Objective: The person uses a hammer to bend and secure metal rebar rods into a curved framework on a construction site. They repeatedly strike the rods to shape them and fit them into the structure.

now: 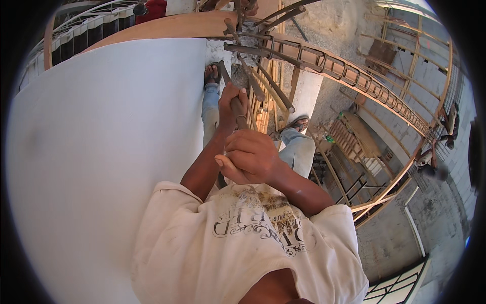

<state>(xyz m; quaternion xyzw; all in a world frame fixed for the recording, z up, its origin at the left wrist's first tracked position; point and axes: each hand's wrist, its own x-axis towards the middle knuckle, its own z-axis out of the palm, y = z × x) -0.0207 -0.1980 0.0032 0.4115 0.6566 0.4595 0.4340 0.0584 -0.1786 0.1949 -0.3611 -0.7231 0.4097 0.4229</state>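
My left hand (pixel 232 101) is wrapped around a long rusty steel bar (pixel 238 110) that slants in front of my body. Nearer to my chest, my right hand (pixel 251 156) is closed around the same bar, with its thumb toward the left. The bar's far end reaches up beside my left foot (pixel 212 74). Several thick rebar stubs (pixel 253 83) stick out close to that end, just right of it. How the bar's far end meets anything there cannot be made out.
A rebar cage (pixel 349 73) in wooden formwork curves off to the right. My right foot (pixel 297 123) stands on a narrow pale ledge above a drop with stacked planks (pixel 349 139) below. A large white surface (pixel 111 152) fills the left. Other people are at the top and far right.
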